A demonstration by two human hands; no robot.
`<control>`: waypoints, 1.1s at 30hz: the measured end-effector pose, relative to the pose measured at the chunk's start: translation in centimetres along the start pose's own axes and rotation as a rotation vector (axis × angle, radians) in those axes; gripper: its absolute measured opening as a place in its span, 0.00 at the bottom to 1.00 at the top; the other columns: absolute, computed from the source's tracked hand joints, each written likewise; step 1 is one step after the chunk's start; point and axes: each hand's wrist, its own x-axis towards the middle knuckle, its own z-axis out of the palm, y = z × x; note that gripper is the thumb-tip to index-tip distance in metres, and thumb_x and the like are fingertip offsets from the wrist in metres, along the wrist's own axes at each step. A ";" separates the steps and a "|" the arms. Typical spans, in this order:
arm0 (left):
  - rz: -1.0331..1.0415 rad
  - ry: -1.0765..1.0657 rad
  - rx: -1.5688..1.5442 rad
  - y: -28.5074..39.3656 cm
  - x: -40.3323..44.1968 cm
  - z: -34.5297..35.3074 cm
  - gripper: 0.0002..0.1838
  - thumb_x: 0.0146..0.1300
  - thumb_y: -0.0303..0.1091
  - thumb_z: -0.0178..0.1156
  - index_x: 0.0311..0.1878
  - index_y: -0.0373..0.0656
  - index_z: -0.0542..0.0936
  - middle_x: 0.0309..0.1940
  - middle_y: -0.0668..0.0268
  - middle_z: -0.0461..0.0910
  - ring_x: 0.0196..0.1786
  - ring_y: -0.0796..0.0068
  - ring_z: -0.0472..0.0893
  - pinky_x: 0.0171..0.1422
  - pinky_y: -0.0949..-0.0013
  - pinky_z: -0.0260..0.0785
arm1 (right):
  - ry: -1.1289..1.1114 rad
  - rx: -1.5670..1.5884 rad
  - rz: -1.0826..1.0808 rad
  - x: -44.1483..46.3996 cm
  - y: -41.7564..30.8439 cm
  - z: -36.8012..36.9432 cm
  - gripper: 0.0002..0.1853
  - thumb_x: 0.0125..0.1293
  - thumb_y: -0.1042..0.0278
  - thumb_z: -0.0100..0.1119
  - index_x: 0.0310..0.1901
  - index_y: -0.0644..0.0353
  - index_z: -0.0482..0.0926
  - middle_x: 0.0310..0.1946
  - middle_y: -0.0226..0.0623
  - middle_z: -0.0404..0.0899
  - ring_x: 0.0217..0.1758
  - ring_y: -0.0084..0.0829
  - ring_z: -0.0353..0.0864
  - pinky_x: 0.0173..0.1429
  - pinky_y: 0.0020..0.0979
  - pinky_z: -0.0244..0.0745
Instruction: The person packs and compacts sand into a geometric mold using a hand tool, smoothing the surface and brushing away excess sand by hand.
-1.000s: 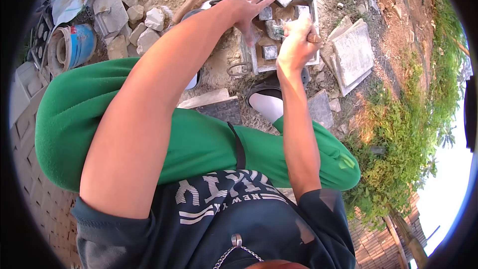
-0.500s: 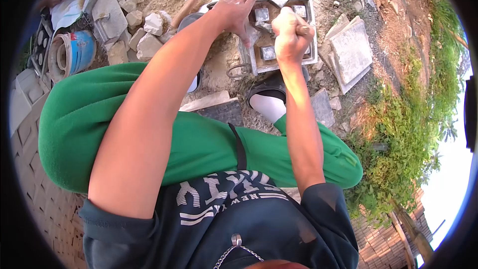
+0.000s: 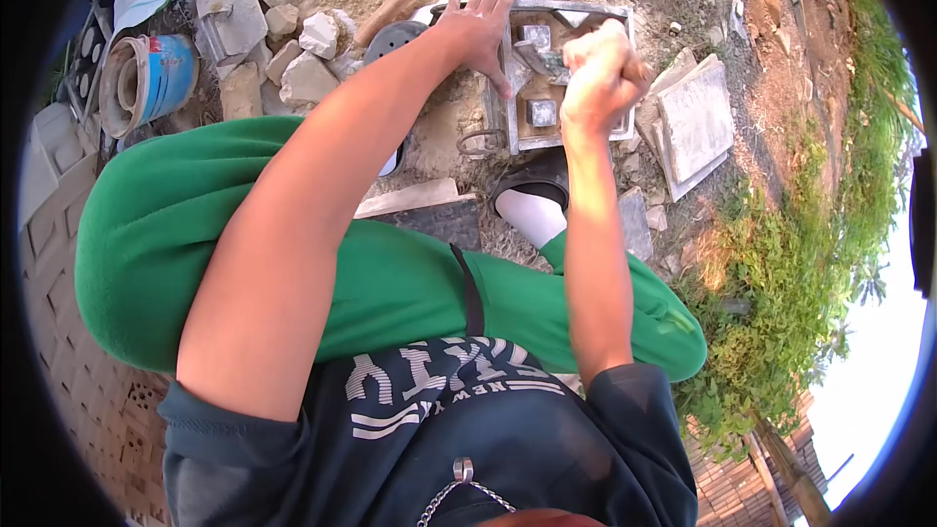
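A rectangular metal mould point(image 3: 515, 141) with square metal blocks point(image 3: 541, 113) inside lies on the ground between my feet. My left hand point(image 3: 475, 29), fingers spread, rests at the mould's left edge and holds nothing. Over the right part of the mould, my right hand point(image 3: 603, 76) is closed round the handle of a small tool point(image 3: 551, 62). The tool's flat end points left, between the blocks; most of its handle is hidden in my fist.
Flat slabs point(image 3: 696, 120) are stacked right of the mould. Broken stones point(image 3: 308, 79) and a blue bucket point(image 3: 168, 80) stand to the left. A dark slab point(image 3: 439, 222) lies nearer me. Green plants point(image 3: 781, 283) grow at the right.
The whole view has shifted slightly. My right hand has moved about over the mould with the tool still in it. My left hand stays spread at the mould's left edge.
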 end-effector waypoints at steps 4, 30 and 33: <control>-0.026 -0.088 0.019 0.4 0.2 -0.9 0.87 0.20 0.73 0.77 0.77 0.35 0.36 0.79 0.45 0.32 0.81 0.47 0.38 0.80 0.37 0.28 | -0.142 -0.069 0.052 -0.3 1.1 -0.8 0.23 0.73 0.69 0.45 0.17 0.64 0.66 0.14 0.27 0.65 0.18 0.18 0.62 0.24 0.26 0.55; -0.302 -0.374 0.289 3.6 1.5 -2.9 0.90 0.19 0.78 0.74 0.78 0.47 0.27 0.80 0.46 0.36 0.82 0.50 0.34 0.79 0.40 0.19 | 0.064 -0.059 0.018 -3.1 -2.7 -4.1 0.22 0.75 0.64 0.46 0.20 0.62 0.67 0.14 0.26 0.65 0.19 0.17 0.60 0.24 0.26 0.54; -0.300 -0.387 0.302 4.1 1.5 -3.1 0.90 0.20 0.77 0.75 0.78 0.46 0.27 0.79 0.46 0.36 0.82 0.50 0.35 0.79 0.40 0.19 | -0.120 -0.391 0.101 -3.5 -0.7 -4.0 0.23 0.75 0.64 0.46 0.19 0.63 0.67 0.14 0.27 0.65 0.20 0.17 0.61 0.24 0.25 0.54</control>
